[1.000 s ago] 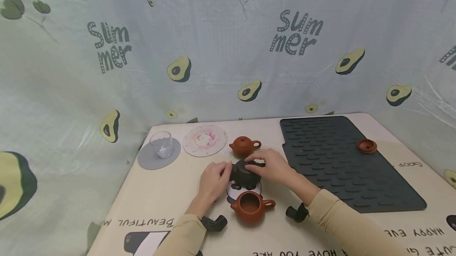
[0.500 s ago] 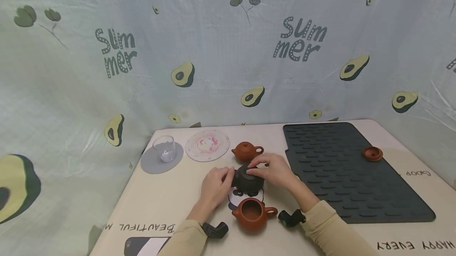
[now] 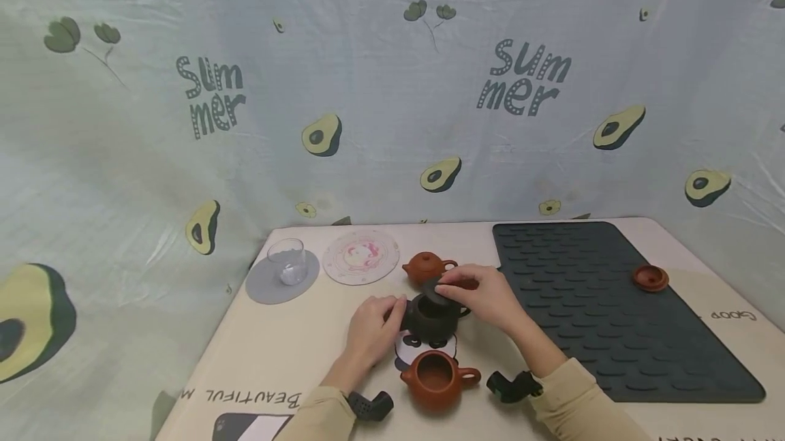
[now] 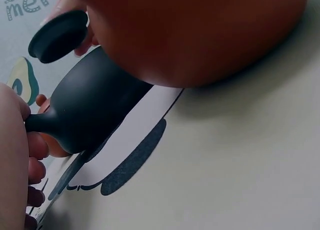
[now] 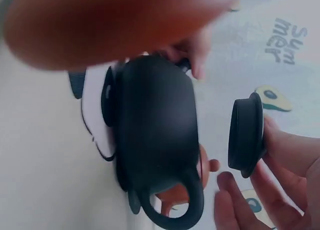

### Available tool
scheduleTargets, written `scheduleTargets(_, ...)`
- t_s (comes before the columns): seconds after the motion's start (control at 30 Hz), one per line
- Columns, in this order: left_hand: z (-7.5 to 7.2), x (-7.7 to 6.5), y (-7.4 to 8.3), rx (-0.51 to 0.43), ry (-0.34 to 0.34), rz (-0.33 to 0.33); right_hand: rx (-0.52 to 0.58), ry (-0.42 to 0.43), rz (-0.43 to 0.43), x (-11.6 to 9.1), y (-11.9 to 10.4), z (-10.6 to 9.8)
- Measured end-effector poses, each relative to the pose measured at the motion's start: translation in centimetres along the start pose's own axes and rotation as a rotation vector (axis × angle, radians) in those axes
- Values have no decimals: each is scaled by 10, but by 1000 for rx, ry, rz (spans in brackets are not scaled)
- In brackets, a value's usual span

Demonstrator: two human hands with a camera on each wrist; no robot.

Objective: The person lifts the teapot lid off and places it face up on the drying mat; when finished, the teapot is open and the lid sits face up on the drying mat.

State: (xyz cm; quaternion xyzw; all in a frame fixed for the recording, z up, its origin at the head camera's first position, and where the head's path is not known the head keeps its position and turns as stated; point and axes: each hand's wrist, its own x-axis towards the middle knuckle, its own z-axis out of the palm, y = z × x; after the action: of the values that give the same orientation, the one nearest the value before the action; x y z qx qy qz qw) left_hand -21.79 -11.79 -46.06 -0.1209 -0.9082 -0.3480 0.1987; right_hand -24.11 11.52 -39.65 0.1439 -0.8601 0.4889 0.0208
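A black teapot point(image 3: 429, 325) stands with its top uncovered in the middle of the table. My left hand point(image 3: 373, 328) pinches its spout point(image 4: 42, 123) between thumb and fingers. Just above the opening, my right hand point(image 3: 484, 294) holds the black lid point(image 5: 245, 135) by its top, and the lid tilts. The lid's inner rim shows in the left wrist view. Nearer the person sits a reddish-brown teapot point(image 3: 434, 400) with its mouth uncovered. Behind the black teapot is a smaller reddish-brown teapot point(image 3: 423, 269) with its lid on.
A dark ridged mat point(image 3: 570, 318) covers the right side, with a reddish-brown lid point(image 3: 650, 279) on its right part. At the back left, a clear glass point(image 3: 288, 264) stands on a grey round mat point(image 3: 264, 288), beside a pink patterned round mat point(image 3: 362, 257).
My right hand has lifted the black lid off the black teapot, uncovering its mouth. The left hand keeps its pinch on the spout. The head view has tipped up slightly.
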Motion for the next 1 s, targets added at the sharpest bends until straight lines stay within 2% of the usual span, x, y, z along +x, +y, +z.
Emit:
scheduleTargets(0.1, 0, -1, 0, -9, 4, 3, 170, -56, 67, 0, -3, -3)
scheduleTargets(0.23, -2, -1, 2, -11, -7, -9, 462, -153, 141, -1, -12, -9)
scheduleTargets(0.4, -3, -1, 2, -7, -25, -19, 673, -204, 186, -2, -20, -17)
scheduleTargets(0.6, -1, -4, 1, -8, -22, -35, 769, -243, 250, -2, -17, -23)
scheduleTargets(0.8, 1, -3, 1, -10, -16, -27, 799, -247, 243, -1, -15, -27)
scheduleTargets(1.0, 1, 0, 2, -12, -23, -24, 922, -251, 263, -1, -17, -32)
